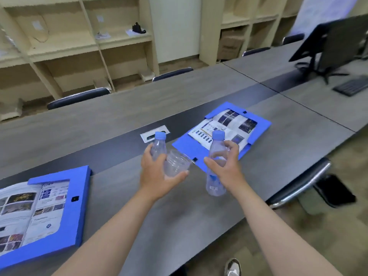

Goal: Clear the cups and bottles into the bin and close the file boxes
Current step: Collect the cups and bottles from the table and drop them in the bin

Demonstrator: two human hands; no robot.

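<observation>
The left hand (157,174) grips a clear cup (176,163) and a small bottle (158,145) together. The right hand (227,166) has its fingers (232,148) wrapped around a taller bottle (216,162) above the desk (119,116), between two open blue file boxes (222,132).

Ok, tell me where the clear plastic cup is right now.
The clear plastic cup is mid-frame in the head view, held in the left hand together with a blue-capped bottle, just left of the open file box.

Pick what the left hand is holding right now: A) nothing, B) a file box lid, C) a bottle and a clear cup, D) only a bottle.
C: the left hand grips a blue-capped bottle together with a clear plastic cup.
</observation>
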